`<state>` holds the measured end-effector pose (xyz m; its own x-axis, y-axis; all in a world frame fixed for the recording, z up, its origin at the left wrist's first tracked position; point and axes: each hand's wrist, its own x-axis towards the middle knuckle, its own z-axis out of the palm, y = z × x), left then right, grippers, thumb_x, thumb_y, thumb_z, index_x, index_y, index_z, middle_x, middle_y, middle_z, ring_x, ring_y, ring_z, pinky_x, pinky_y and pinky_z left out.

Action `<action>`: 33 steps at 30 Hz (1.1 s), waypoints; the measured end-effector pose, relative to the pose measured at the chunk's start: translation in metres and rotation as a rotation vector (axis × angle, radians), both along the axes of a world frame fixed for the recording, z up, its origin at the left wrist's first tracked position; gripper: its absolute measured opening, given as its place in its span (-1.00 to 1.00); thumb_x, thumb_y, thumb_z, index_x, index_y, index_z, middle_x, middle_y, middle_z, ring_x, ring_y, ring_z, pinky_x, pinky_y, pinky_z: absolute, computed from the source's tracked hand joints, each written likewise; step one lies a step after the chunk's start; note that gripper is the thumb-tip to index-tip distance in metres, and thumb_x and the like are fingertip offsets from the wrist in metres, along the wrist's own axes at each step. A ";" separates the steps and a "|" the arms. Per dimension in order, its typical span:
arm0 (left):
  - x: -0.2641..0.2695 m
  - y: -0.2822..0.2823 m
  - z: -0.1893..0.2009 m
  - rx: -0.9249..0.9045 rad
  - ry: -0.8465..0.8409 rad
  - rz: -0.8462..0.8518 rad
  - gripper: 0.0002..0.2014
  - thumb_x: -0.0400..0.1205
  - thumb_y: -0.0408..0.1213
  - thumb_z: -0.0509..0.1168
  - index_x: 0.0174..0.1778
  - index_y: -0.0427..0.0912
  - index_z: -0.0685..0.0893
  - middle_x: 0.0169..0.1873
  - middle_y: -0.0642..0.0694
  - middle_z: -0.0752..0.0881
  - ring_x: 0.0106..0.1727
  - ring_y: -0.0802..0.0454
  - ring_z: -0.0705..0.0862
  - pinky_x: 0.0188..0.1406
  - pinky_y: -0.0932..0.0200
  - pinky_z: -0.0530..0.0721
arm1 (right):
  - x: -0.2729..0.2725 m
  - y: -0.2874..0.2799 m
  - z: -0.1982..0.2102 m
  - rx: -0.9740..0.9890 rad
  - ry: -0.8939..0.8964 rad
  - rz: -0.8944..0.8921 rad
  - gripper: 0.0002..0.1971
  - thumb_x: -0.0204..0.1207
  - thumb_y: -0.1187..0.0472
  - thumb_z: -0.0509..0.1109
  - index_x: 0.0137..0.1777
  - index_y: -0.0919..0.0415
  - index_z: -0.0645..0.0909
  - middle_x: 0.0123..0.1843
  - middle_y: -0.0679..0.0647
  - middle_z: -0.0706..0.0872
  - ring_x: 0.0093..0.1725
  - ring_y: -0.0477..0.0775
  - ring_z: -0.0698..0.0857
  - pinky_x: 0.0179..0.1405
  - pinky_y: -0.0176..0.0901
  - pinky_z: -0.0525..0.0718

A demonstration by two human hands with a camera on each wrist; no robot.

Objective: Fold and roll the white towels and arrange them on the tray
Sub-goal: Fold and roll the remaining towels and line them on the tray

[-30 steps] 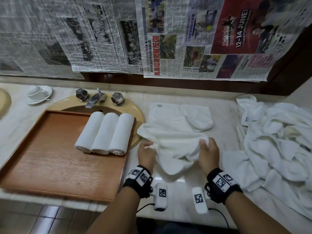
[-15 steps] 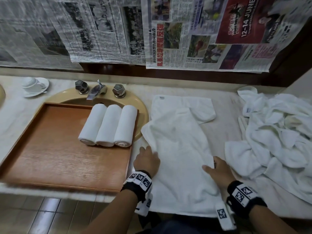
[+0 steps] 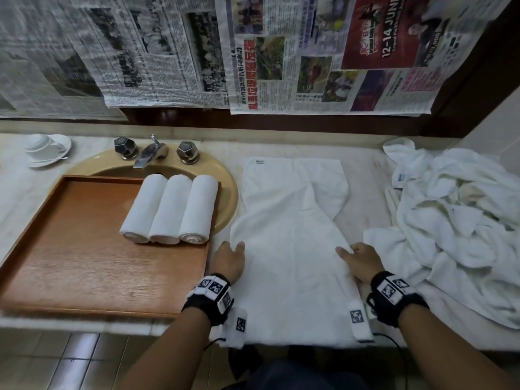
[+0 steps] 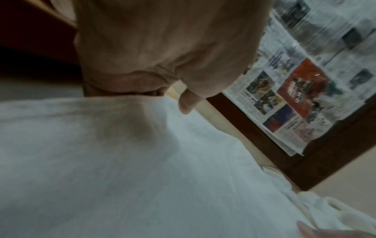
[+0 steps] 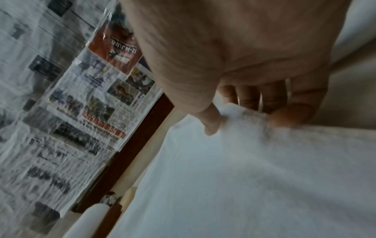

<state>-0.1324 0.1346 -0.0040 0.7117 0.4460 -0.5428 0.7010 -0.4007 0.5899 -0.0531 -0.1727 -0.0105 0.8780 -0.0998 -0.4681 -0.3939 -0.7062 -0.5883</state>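
Observation:
A white towel (image 3: 292,249) lies spread lengthwise on the counter in front of me, its far right corner folded over. My left hand (image 3: 233,250) holds its left edge: in the left wrist view the thumb lies on top and the fingers are tucked under the towel (image 4: 142,161). My right hand (image 3: 349,251) pinches the right edge, and the right wrist view shows a raised fold of towel (image 5: 244,116) between thumb and fingers. Three rolled towels (image 3: 171,209) lie side by side at the far right of the wooden tray (image 3: 84,263).
A heap of loose white towels (image 3: 455,220) fills the counter at right. The tray sits over a beige sink (image 3: 228,192) with a faucet (image 3: 150,153). A cup on a saucer (image 3: 46,147) stands far left. Newspaper sheets (image 3: 253,52) cover the wall.
Both hands drew the bunched towel towards me and laid it out flat and long. They have since shifted to its side edges.

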 end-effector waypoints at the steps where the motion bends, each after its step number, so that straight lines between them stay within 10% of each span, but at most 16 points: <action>1: 0.002 0.002 -0.001 0.019 0.016 0.003 -0.56 0.80 -0.11 0.13 0.44 -0.38 0.53 0.44 -0.39 0.58 0.46 -0.32 0.54 0.36 0.02 0.45 | 0.003 -0.002 0.000 -0.042 0.009 0.042 -0.72 0.57 0.06 0.49 -0.08 0.30 0.58 -0.13 0.15 0.71 -0.12 0.19 0.68 -0.32 -0.14 0.49; 7: -0.012 0.009 -0.015 0.029 0.168 -0.114 -0.81 0.63 -0.22 0.28 -0.11 -0.30 0.67 0.06 -0.37 0.77 0.07 -0.31 0.73 -0.07 0.07 0.61 | 0.004 -0.037 0.014 -0.188 0.107 0.219 -0.80 0.39 0.20 0.57 -0.10 0.20 0.60 -0.14 0.06 0.71 -0.20 -0.04 0.61 -0.37 -0.29 0.47; 12: 0.020 -0.005 -0.013 0.013 0.075 0.006 -0.43 0.59 0.21 0.26 0.11 -0.30 0.70 0.07 -0.25 0.74 0.09 -0.24 0.71 0.06 0.04 0.60 | 0.023 -0.023 0.011 0.031 0.028 0.029 -0.65 0.47 -0.08 0.55 0.00 0.20 0.63 -0.06 0.05 0.74 -0.08 0.07 0.70 -0.27 -0.17 0.57; 17: 0.045 -0.013 -0.006 0.132 -0.033 0.098 -0.74 0.66 -0.21 0.28 -0.31 -0.23 0.47 -0.20 -0.26 0.63 -0.09 -0.21 0.62 -0.12 0.09 0.47 | 0.051 -0.019 0.006 0.030 -0.072 -0.047 -0.80 0.49 0.17 0.49 0.04 0.23 0.63 -0.02 0.10 0.75 0.00 0.17 0.68 0.03 -0.07 0.65; 22: 0.046 -0.002 -0.010 0.197 -0.006 0.095 -0.70 0.64 -0.25 0.30 -0.38 -0.16 0.39 0.03 -0.45 0.73 0.08 -0.36 0.72 -0.18 0.12 0.44 | 0.061 -0.033 0.004 -0.056 -0.032 0.044 -0.76 0.49 0.33 0.39 0.14 0.16 0.55 0.13 0.14 0.69 -0.01 0.11 0.58 0.00 -0.19 0.52; 27: 0.065 -0.007 0.001 0.391 0.090 -0.121 -0.74 0.64 -0.27 0.22 0.25 -0.16 0.54 0.35 -0.19 0.61 0.34 -0.26 0.62 0.30 -0.05 0.61 | 0.062 -0.017 0.006 -0.273 -0.092 0.204 -0.55 0.44 0.35 0.29 0.34 0.14 0.35 0.24 0.16 0.55 0.18 0.22 0.57 0.07 0.02 0.61; 30: 0.084 -0.038 0.000 0.620 0.033 -0.411 -0.37 0.75 -0.07 0.11 0.73 -0.17 0.11 0.69 -0.32 0.17 0.67 -0.34 0.25 0.56 -0.29 0.38 | 0.057 0.011 0.007 -0.428 -0.238 0.503 -0.34 0.64 0.13 0.22 0.71 0.14 0.09 0.69 0.23 0.20 0.66 0.26 0.17 0.55 0.12 0.31; 33: 0.106 -0.061 -0.023 0.553 0.060 -0.732 -0.25 0.78 0.22 -0.11 0.77 0.01 -0.30 0.74 -0.24 -0.36 0.76 -0.30 -0.26 0.66 -0.47 -0.04 | 0.062 0.043 -0.010 -0.421 -0.227 0.932 -0.31 0.69 -0.20 -0.17 0.78 -0.06 -0.20 0.77 0.13 -0.40 0.74 0.18 -0.39 0.71 0.12 -0.17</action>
<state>-0.0265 0.0736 -0.0270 0.8964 0.1018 -0.4313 0.1841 -0.9709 0.1534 0.0088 -0.1297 -0.0203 0.7536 0.5453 -0.3670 0.5009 -0.8380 -0.2167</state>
